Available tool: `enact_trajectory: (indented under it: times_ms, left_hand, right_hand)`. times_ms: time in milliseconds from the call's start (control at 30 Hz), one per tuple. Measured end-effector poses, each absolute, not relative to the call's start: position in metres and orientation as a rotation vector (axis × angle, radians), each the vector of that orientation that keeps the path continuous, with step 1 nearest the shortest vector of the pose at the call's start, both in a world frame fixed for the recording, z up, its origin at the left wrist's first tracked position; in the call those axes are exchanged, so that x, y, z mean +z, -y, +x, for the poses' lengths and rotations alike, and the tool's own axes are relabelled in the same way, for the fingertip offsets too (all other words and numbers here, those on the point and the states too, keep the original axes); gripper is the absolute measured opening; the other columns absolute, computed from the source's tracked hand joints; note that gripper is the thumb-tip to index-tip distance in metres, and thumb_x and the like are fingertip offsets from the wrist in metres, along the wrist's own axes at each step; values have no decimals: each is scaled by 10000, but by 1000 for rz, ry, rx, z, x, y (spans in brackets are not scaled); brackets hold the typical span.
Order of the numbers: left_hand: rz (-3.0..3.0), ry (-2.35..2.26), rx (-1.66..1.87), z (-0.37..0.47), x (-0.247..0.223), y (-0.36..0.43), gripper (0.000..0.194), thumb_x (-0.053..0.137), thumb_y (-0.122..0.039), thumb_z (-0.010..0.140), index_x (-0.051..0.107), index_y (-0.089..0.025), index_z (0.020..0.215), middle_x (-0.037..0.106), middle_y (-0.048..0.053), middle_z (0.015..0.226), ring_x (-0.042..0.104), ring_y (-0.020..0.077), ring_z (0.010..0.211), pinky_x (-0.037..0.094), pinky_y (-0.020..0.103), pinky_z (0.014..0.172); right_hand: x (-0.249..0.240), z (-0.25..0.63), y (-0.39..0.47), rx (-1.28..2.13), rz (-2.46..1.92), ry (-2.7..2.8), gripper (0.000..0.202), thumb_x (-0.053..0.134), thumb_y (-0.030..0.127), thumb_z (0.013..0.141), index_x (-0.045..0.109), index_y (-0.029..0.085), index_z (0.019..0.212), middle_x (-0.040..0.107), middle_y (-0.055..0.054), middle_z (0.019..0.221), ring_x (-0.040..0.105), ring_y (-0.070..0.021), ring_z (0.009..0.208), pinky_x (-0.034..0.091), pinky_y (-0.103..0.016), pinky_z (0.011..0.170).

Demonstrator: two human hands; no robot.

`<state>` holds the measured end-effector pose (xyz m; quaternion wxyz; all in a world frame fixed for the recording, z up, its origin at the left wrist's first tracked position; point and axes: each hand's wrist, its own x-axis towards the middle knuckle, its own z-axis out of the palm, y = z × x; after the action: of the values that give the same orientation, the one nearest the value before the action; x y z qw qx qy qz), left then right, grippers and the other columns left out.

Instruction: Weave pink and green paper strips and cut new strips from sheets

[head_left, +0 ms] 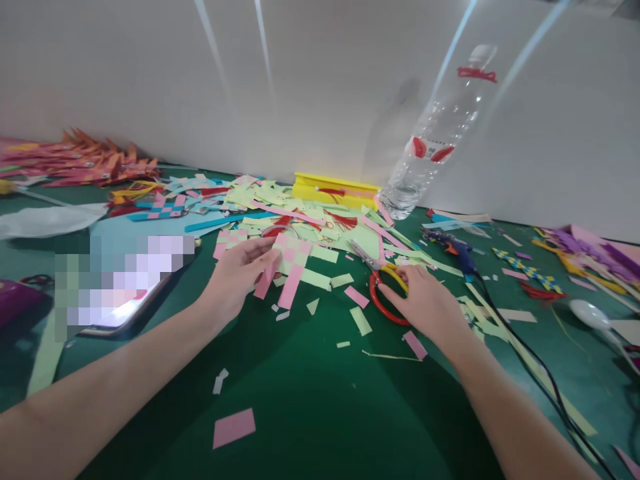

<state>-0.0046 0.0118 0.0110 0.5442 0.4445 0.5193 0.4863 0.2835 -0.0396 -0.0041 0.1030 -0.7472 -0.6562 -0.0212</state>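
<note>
My left hand (pixel 237 270) pinches a woven paper piece (pixel 294 252) of pink and pale green strips, with loose strip ends hanging toward me. At the right, my right hand (pixel 430 300) has its fingers closed on the handles of a pair of scissors (pixel 364 254), one handle red and one yellow. The scissor blades point away and to the left, toward the paper scraps. Beside my left hand lies a second pink and green woven piece (pixel 231 241). Small pink and green offcuts are scattered between my hands.
A clear bottle (pixel 427 143) stands by the white wall, near a yellow folded strip (pixel 335 190). At left lies a phone (pixel 135 300). A blue glue gun (pixel 457 257) with a black cord and a white spoon (pixel 590 312) are at right. Orange paper pieces (pixel 95 160) sit back left.
</note>
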Motion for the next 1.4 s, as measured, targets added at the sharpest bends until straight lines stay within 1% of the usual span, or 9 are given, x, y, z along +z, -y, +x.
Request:
enact_trajectory:
  times_ms: [167, 400, 567, 633, 767, 900, 1100, 1267, 1400]
  left_hand:
    - [1051, -1239, 1123, 0, 13, -8, 321, 731, -224, 732, 658, -147, 1035, 677, 39, 874, 635, 133, 676, 546, 230, 592]
    - [1011, -1110, 1161, 1, 10, -8, 216, 756, -258, 697, 658, -142, 851, 617, -5, 681, 578, 112, 618, 512, 207, 578]
    - [1015, -1080, 1164, -1, 8, -7, 148, 713, -262, 747, 635, -145, 794, 621, -1, 683, 586, 118, 600, 511, 234, 587]
    - [1005, -1068, 1170, -1, 8, -6, 121, 688, -249, 775, 619, -151, 793, 624, -2, 672, 595, 122, 605, 515, 239, 609]
    - [950, -1094, 1201, 1, 10, -4, 82, 671, -192, 793, 601, -152, 781, 626, -2, 654, 611, 123, 629, 520, 237, 652]
    - [935, -1107, 1211, 5, 12, -4, 70, 661, -164, 794, 593, -151, 783, 627, -2, 668, 610, 122, 620, 520, 240, 635]
    - [933, -1068, 1247, 3, 10, -4, 159, 705, -235, 759, 569, -169, 809, 617, -18, 657, 608, 125, 607, 513, 246, 622]
    - [964, -989, 1265, 2, 8, -5, 171, 704, -267, 756, 561, -187, 805, 604, -26, 672, 599, 127, 559, 510, 256, 553]
    - [994, -980, 1239, 3, 8, -4, 152, 688, -276, 764, 561, -199, 795, 592, -33, 620, 578, 133, 488, 492, 260, 465]
  right_hand:
    - [-1, 287, 39, 58, -2232, 1936, 565, 481, 603, 792, 610, 129, 1071, 633, -159, 1080, 633, -316, 920, 496, -413, 683]
    - [7, 290, 40, 68, -2148, 1884, 440, 569, 585, 732, 618, 182, 904, 649, -99, 873, 630, -247, 697, 444, -342, 530]
    - [12, 286, 40, 146, -2081, 1747, 494, 611, 547, 706, 579, 160, 1010, 655, -111, 901, 641, -263, 750, 486, -384, 603]
    - [12, 283, 40, 208, -2041, 1666, 517, 653, 518, 673, 554, 163, 1036, 652, -126, 976, 648, -266, 801, 502, -393, 644]
    - [12, 273, 43, 464, -1952, 1553, 547, 743, 441, 610, 513, 192, 1039, 650, -133, 1066, 660, -269, 853, 520, -396, 677]
    - [13, 271, 45, 616, -1876, 1582, 547, 731, 458, 660, 505, 200, 1086, 664, -105, 1019, 666, -245, 798, 519, -380, 656]
    - [18, 276, 46, 668, -1803, 1734, 445, 660, 458, 751, 553, 202, 1099, 668, -95, 1009, 659, -244, 810, 532, -398, 674]
    - [21, 278, 47, 811, -1748, 1750, 477, 698, 382, 731, 560, 211, 1155, 654, -121, 1125, 664, -273, 944, 561, -429, 751]
    - [21, 278, 49, 887, -1643, 1776, 396, 700, 357, 732, 591, 228, 1090, 678, -108, 1063, 684, -275, 889, 572, -448, 725]
